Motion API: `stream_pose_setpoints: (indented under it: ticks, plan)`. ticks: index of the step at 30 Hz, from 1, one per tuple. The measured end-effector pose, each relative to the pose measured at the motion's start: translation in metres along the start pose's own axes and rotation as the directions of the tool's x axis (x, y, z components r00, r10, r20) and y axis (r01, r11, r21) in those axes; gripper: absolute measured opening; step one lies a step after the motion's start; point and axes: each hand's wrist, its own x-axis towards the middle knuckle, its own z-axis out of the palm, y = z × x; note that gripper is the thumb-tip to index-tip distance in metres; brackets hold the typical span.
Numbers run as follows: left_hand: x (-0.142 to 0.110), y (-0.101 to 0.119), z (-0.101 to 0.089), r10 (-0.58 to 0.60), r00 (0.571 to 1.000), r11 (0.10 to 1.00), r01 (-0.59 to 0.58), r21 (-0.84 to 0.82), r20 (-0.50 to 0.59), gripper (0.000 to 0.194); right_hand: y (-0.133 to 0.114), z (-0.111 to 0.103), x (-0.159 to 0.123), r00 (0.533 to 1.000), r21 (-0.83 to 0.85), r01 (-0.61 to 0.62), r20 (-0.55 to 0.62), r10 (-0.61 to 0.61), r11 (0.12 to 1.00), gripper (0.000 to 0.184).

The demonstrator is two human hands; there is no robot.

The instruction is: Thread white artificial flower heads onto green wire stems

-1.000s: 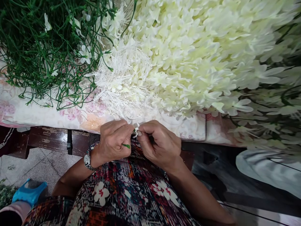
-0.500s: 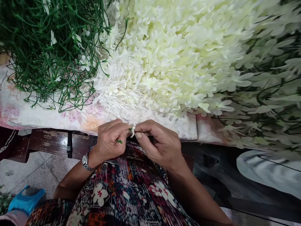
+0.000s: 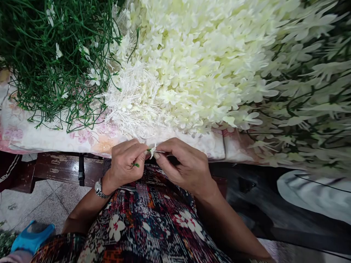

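Note:
My left hand (image 3: 128,160) is closed in a pinch on a green plastic flower stem (image 3: 136,165), whose short ends poke out beside the thumb and at the fingertips. At the stem's tip, between both hands, sits a small white stamen piece (image 3: 153,150) with its points splayed out. Thumb and forefinger of my right hand (image 3: 186,164) pinch a thin pale strand (image 3: 160,151) that reaches to this white piece. Most of the stem is hidden inside my left fist. Both hands are held just in front of the table's near edge, above my lap.
A floral cloth (image 3: 49,137) covers the table. On it lie a heap of green stems (image 3: 63,65), a bunch of white stamen threads (image 3: 131,98) and a large pile of cream petals (image 3: 203,69). Assembled white flowers (image 3: 309,91) fill the right side. A blue plastic object (image 3: 33,237) stands low left.
The white piece between my fingertips looks more spread at its points. Both hands keep their pinch and have barely moved; the view has shifted slightly.

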Motion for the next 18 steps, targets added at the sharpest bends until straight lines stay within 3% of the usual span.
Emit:
stream_pose_setpoints:
  ticks: [18]
  plan:
    - [0.002,0.001,0.002,0.014,1.0,0.991,-0.015,0.133,0.013,0.013,0.008,0.012,0.001,0.997,-0.028,0.058,-0.046,-0.059,0.998,0.011]
